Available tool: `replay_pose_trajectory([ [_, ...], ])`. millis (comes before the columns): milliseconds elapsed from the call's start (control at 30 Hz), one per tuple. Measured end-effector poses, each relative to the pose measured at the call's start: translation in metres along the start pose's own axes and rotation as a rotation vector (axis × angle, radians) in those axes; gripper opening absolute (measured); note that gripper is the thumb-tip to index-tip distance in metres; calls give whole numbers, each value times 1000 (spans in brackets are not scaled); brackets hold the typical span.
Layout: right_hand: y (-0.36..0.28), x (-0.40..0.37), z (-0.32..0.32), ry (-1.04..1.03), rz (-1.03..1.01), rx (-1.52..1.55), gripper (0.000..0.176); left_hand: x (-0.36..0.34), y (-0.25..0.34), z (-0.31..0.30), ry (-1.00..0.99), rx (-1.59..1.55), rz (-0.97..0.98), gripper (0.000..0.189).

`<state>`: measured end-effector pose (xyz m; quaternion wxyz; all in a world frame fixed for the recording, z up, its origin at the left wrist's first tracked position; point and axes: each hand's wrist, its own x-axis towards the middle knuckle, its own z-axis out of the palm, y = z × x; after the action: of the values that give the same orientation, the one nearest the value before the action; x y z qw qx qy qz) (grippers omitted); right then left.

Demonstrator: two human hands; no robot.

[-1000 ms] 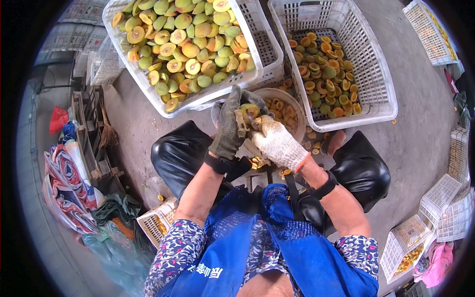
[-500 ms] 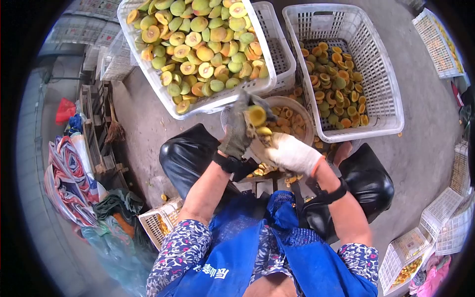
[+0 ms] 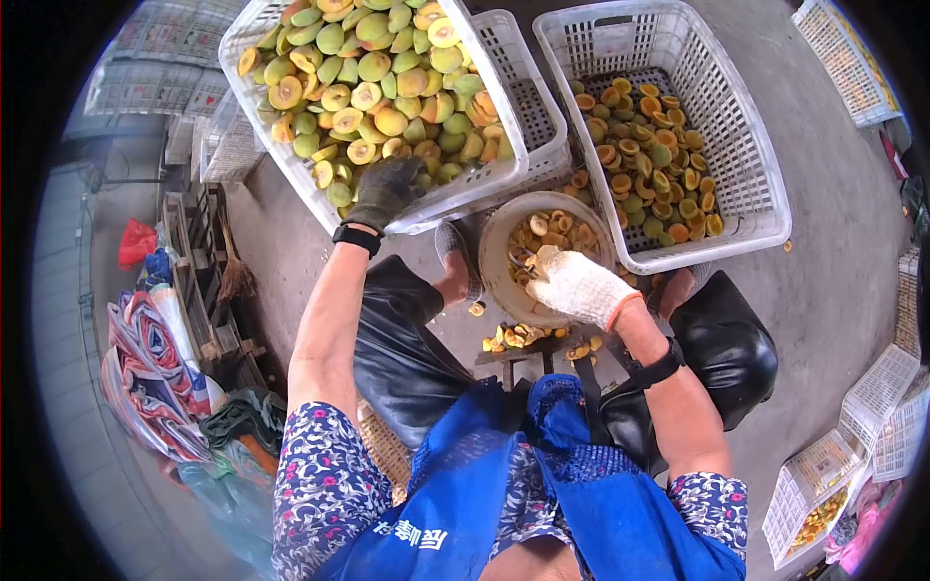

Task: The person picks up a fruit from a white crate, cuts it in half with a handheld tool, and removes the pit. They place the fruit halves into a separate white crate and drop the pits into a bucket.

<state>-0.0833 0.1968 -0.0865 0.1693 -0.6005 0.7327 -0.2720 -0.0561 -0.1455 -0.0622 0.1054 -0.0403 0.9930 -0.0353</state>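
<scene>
My left hand (image 3: 389, 189), in a dark grey glove, reaches over the near rim of a white crate (image 3: 334, 215) heaped with green-and-yellow peach halves (image 3: 373, 95). Its fingers are stretched out over the fruit and touch it; their tips are partly hidden. My right hand (image 3: 576, 284), in a white knit glove, is closed above a round tub (image 3: 492, 254). A thin, dark metal tool (image 3: 524, 261) pokes out from its fingers, mostly covered by the glove. Inside the tub lie yellowish fruit pieces and pits (image 3: 560, 229).
A second white crate (image 3: 746, 169) at the right holds hollowed peach halves (image 3: 659, 169). Fruit scraps (image 3: 523, 335) lie on a small wooden stand before me. Wooden pallets (image 3: 199, 281), a broom (image 3: 234, 276) and bundled cloth (image 3: 145, 378) are at the left, more crates (image 3: 809, 474) at the lower right.
My left hand has moved from above the tub, where it held a peach half beside my right hand, up and left to the heaped crate. My right hand has shifted slightly right.
</scene>
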Motion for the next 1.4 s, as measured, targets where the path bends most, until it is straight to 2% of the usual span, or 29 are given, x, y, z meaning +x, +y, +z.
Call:
replay_pose_trajectory([
  [33,-5,3,-7,-19,19,17,14,-3,7,-14,2,2,1,39],
  [67,-5,6,-12,-14,20,13,14,-4,16,-29,-10,-213,-106,38],
  [100,-5,9,-16,72,102,151,21,-5,23,-41,-24,-428,-210,37],
  [133,-7,11,-19,156,183,292,28,-10,28,-48,68,-584,-162,39],
  [167,-10,14,-23,156,184,292,28,-18,35,-57,69,-584,-162,39],
  [233,-18,19,-30,279,366,422,25,-38,67,-83,-83,-1527,-161,39],
  [267,-16,21,-25,309,283,395,21,-43,78,-77,-84,-1531,-157,39],
  [333,-34,23,-41,330,254,388,20,-50,103,-65,-32,-1894,12,37],
  [367,-41,22,-46,349,222,386,20,-54,119,-64,-33,-1898,14,37],
  [400,-38,20,-31,472,4,-56,18,-58,139,-68,23,-2046,-57,36],
  [467,-38,15,-1,484,63,-114,18,-58,162,-57,140,-2241,-136,36],
  [500,-41,15,4,499,118,-171,18,-58,166,-49,137,-2242,-140,36],
  [533,-40,13,6,392,119,-224,20,-58,169,-44,244,-1995,-58,34],
  [600,-40,11,-6,453,75,-291,20,-59,173,-44,376,-1600,34,31],
  [667,-44,10,-16,514,26,-351,20,-59,174,-42,365,-1639,7,32],
  [733,-43,7,-19,384,61,-368,21,-54,178,-35,389,-1761,-42,31],
  [767,-43,7,-18,383,62,-369,21,-54,178,-35,388,-1762,-41,31],
  [833,-43,9,-18,354,111,-366,19,-55,180,-38,513,-1221,7,29],
  [867,-43,9,-16,352,114,-367,19,-55,182,-36,512,-1224,8,29],
  [933,-44,9,-11,312,110,-369,19,-56,189,-29,512,-1650,-123,30],
  [1033,-44,9,-12,278,80,-343,18,-51,196,-14,603,-1789,-253,33],
  [1100,-37,8,-14,271,35,-291,17,-51,197,-16,610,-1757,-276,37],
  [1167,-30,7,-21,263,-11,-238,16,-52,187,-26,559,-1205,-31,37],
  [1200,-29,6,-30,207,-47,-160,15,-48,173,5,686,-859,94,38],
  [1233,-29,6,-35,150,-84,-81,14,-47,170,4,687,-861,89,38],
  [1300,-23,7,-21,213,-105,-66,13,-45,168,-2,307,-1446,94,39],
  [1333,-21,7,-16,230,-94,-79,13,-46,170,-4,195,-1739,-27,43],
  [1367,-22,2,-12,238,-82,-83,13,-52,177,-7,195,-1744,-37,43],
  [1400,-23,1,-13,235,-87,-88,13,-52,180,-15,140,-1970,-163,45],
])
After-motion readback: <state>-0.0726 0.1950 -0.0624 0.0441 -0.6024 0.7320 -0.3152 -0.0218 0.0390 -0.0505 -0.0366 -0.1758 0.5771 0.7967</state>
